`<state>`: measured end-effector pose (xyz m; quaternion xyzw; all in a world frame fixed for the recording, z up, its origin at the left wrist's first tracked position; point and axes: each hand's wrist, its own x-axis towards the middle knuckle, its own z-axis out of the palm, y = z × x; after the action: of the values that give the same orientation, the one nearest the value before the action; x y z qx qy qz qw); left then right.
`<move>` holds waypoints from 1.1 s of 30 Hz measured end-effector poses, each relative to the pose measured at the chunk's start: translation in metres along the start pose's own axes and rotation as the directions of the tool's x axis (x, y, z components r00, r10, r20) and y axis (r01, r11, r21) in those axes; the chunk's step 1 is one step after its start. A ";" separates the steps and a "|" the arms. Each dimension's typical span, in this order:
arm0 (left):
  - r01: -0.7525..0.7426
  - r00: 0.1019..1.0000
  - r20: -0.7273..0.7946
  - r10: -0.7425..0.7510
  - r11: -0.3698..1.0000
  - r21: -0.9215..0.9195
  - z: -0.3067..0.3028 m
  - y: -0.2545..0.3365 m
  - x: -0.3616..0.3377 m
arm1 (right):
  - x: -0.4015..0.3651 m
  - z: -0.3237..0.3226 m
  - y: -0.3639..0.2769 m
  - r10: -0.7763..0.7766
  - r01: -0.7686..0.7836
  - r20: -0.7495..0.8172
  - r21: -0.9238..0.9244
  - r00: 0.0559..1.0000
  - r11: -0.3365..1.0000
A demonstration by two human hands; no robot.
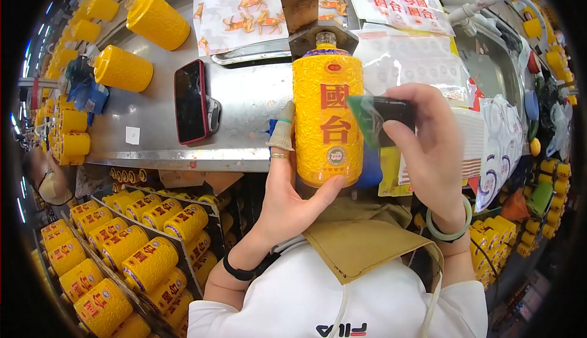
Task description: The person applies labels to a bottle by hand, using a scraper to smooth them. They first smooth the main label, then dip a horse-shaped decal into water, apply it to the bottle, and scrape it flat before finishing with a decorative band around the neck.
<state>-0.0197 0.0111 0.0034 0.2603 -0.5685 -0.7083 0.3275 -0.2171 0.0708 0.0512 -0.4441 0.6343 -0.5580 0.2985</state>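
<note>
**benchwatcher:** so what's each hand on here?

**fill_line_fan:** left hand (284,197) is wrapped round the lower part of the yellow bottle (327,118), thumb under the base and a capped finger running up its left side. The bottle's upright, held in the air in front of the metal bench (251,105), red characters facing the camera

**benchwatcher:** and the right?

**fill_line_fan:** right hand (431,154) is pinching a small black piece (391,110) with green film on it, pressed right against the bottle's right side, about mid height. Green bangle (452,231) on that wrist

**benchwatcher:** anything else around?

**fill_line_fan:** a phone (191,101) lies flat on the bench just left of the bottle, more yellow bottles lie on their sides (158,21) further back, and sticker sheets (244,17) sit behind. Down at lower left there's a crate (122,252) packed with the same bottles
</note>
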 end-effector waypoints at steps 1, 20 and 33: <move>0.000 1.000 0.000 0.000 1.000 0.000 -0.001 -0.001 -0.001 | 0.001 -0.002 -0.005 -0.095 0.098 0.035 -0.118 0.995 0.988; 0.082 0.996 -0.027 -0.084 0.994 -0.078 -0.003 0.001 -0.002 | -0.003 -0.003 -0.003 -0.143 0.138 -0.010 -0.210 0.990 0.968; 0.031 0.999 -0.026 -0.031 1.000 -0.008 -0.004 -0.005 -0.006 | -0.045 0.000 0.032 0.143 -0.157 -0.082 -0.208 0.986 0.965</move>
<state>-0.0139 0.0136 -0.0029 0.2769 -0.5576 -0.7120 0.3248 -0.2052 0.1109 0.0150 -0.4056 0.7319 -0.4768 0.2692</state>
